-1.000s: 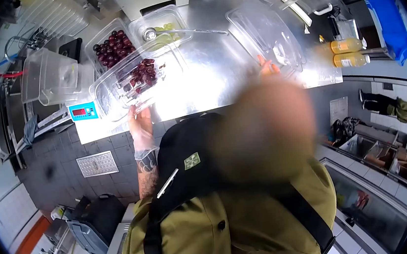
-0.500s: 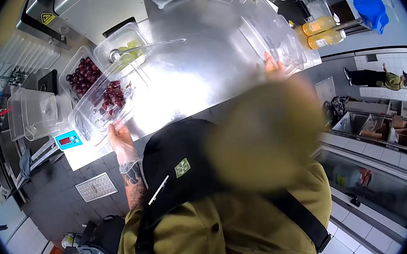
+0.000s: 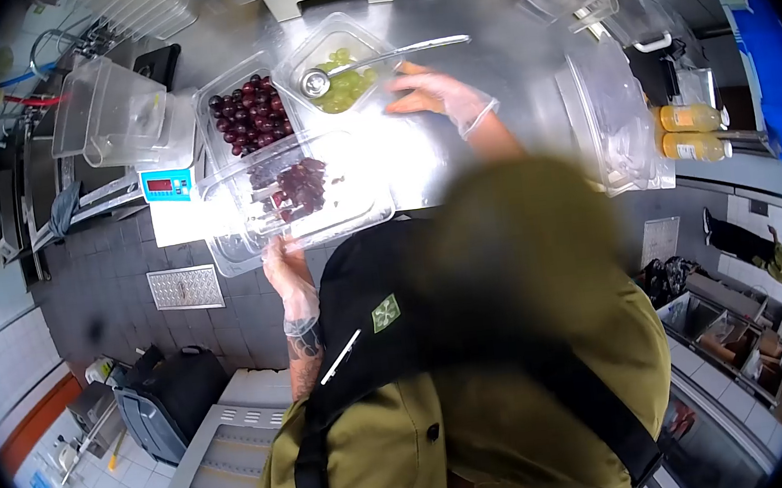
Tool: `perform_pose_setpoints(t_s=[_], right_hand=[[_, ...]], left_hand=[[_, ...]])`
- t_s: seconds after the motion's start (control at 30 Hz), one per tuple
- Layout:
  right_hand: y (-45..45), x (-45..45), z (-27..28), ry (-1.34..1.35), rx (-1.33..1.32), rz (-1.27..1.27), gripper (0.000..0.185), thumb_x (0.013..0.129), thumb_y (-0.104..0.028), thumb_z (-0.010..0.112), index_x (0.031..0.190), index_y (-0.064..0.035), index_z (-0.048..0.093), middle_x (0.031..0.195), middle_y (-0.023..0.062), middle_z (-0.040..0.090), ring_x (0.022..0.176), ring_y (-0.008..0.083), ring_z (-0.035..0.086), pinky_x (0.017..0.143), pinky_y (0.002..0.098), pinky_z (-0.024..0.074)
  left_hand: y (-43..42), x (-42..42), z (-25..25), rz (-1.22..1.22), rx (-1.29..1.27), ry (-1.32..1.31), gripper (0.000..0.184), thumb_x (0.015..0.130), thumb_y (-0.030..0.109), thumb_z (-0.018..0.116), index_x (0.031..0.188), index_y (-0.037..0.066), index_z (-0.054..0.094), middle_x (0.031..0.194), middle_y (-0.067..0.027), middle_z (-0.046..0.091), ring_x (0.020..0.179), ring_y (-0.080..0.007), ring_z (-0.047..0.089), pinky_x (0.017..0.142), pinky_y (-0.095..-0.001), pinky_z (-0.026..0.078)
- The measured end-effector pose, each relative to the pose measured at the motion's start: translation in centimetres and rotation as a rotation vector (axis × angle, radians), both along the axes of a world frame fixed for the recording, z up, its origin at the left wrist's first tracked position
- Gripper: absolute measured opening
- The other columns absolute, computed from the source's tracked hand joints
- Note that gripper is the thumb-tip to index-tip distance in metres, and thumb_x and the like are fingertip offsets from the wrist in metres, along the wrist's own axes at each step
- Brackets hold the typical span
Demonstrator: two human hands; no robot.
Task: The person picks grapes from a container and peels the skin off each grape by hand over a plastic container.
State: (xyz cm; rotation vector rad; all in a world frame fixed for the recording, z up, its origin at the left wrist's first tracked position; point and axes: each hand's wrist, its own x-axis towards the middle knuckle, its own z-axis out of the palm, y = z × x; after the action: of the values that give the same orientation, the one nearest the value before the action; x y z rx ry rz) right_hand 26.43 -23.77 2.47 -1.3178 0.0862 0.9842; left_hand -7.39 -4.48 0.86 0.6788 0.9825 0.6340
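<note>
Where your left hand (image 3: pixel 290 276) meets the clear tub (image 3: pixel 370 210): fingers right up at the near long rim; whether that grip pinches or merely props it, you can't tell from the head view.
Right hand (image 3: pixel 444 97): grip fairly wide, fingers apart, nothing seen in it, just beside the ladle (image 3: pixel 423 47) and the green grapes (image 3: pixel 357 85).
Tub's spot: near side of the steel surface (image 3: pixel 510 65), right of the blue-fronted scale (image 3: pixel 167 185), by the tub of whole dark grapes (image 3: pixel 250 116).
Weight: light, you'd judge, with a modest heap of cut dark fruit (image 3: pixel 305 188) inside.
Stiffness: walls look firm, the rim likely flexing a touch if you squeeze one side.
Slip: wet-looking plastic against clear gloves, so it could well skate on you.
Fragile part: the fruit, soft and loose; a tilt would probably send it sliding.
Best hold: both short ends, under the lip, level, clear of the fruit.
Long axis: side to side across your front, roughly along the near edge, right end angled slightly away from you.
Facing: open top up, short ends to your left and right.
</note>
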Motion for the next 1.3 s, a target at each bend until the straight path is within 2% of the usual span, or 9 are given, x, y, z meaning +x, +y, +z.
perform_pose_setpoints(t_s=[0.17,0.2,0.4,0.6,0.7,0.8,1.07,1.13,1.3], right_hand=[[4.2,-0.7,-0.9,0.074,0.009,-0.362,0.039,0.081,-0.01,0.058,0.115,0.0064,0.047,0.115,0.0226,0.049,0.087,0.0381,0.064,0.076,0.042,0.0588],[4.0,-1.2,-0.3,0.091,0.025,-0.429,0.026,0.081,-0.008,0.059,0.098,0.0073,0.048,0.11,0.0219,0.047,0.087,0.0433,0.062,0.079,0.0465,0.0569],[-4.6,-1.7,-1.8,-0.02,0.168,-0.885,0.022,0.08,-0.004,0.058,0.095,0.007,0.046,0.102,0.0172,0.045,0.087,0.0409,0.06,0.079,0.0468,0.0575],[-16.6,-4.2,-3.5,-0.201,0.279,-0.982,0.02,0.089,-0.012,0.055,0.093,0.0047,0.046,0.105,0.0239,0.048,0.095,0.0457,0.06,0.081,0.0409,0.0579],[-20.9,-4.1,-5.9,-0.172,0.231,-1.024,0.017,0.091,-0.014,0.051,0.1,0.0003,0.054,0.1,0.0087,0.053,0.1,0.0288,0.057,0.095,0.0501,0.0487],[-21.9,-3.5,-6.7,-0.265,0.318,-0.965,0.022,0.091,-0.016,0.055,0.102,0.0028,0.054,0.103,0.0086,0.054,0.103,0.0235,0.055,0.095,0.0456,0.0476],[-23.1,2.0,-13.2,-0.577,-0.27,-0.531,0.043,0.094,-0.032,0.048,0.116,0.0043,0.054,0.12,0.0125,0.056,0.106,0.0202,0.059,0.093,0.0332,0.0441],[-18.8,-1.2,-4.1,-0.123,0.097,-0.79,0.043,0.089,-0.034,0.051,0.116,-0.0012,0.057,0.124,0.0105,0.054,0.105,0.0195,0.06,0.089,0.0349,0.0451],[-19.1,-2.6,-0.5,-0.152,-0.273,-0.693,0.047,0.086,-0.033,0.056,0.123,-0.0031,0.054,0.123,0.0087,0.054,0.1,0.0198,0.058,0.085,0.0309,0.0448]], left_hand=[[-0.3,-1.7,0.4,-0.016,0.004,0.014,0.013,0.088,0.013,0.057,0.093,0.003,0.052,0.085,-0.0127,0.063,0.083,-0.024,0.062,0.076,-0.0306,0.048],[-0.1,-1.9,0.4,-0.03,0.01,0.007,0.013,0.088,0.014,0.057,0.093,0.003,0.052,0.085,-0.0129,0.063,0.083,-0.0241,0.062,0.075,-0.0308,0.048],[1.2,-0.7,1.5,-0.133,0.02,-0.035,0.012,0.088,0.014,0.057,0.09,0.003,0.053,0.085,-0.0156,0.064,0.08,-0.022,0.061,0.073,-0.0299,0.047],[1.8,2.1,1.3,-0.306,0.012,-0.055,0.015,0.09,0.015,0.053,0.09,0.001,0.056,0.088,-0.0181,0.065,0.077,-0.02,0.06,0.076,-0.0315,0.047],[1.8,3.6,0.2,-0.436,0.0,-0.064,0.023,0.087,0.015,0.053,0.103,-0.002,0.054,0.099,-0.0154,0.062,0.09,-0.02,0.057,0.086,-0.0335,0.045],[-1.0,6.5,1.0,-0.517,-0.054,-0.121,0.035,0.083,0.012,0.056,0.115,-0.002,0.049,0.113,-0.0101,0.054,0.103,-0.0211,0.053,0.093,-0.0356,0.043],[-11.6,9.3,0.6,-0.48,-0.139,-0.111,0.032,0.086,0.01,0.053,0.114,-0.006,0.05,0.111,-0.0132,0.054,0.105,-0.0241,0.053,0.093,-0.0387,0.043],[-14.1,9.6,1.0,-0.438,-0.14,-0.115,0.032,0.086,0.011,0.053,0.113,-0.006,0.05,0.11,-0.0131,0.054,0.104,-0.0237,0.053,0.093,-0.0392,0.043],[-18.2,10.3,1.5,-0.338,-0.161,-0.061,0.031,0.087,0.012,0.053,0.115,-0.001,0.05,0.113,-0.0087,0.053,0.106,-0.0206,0.051,0.093,-0.0377,0.043]])
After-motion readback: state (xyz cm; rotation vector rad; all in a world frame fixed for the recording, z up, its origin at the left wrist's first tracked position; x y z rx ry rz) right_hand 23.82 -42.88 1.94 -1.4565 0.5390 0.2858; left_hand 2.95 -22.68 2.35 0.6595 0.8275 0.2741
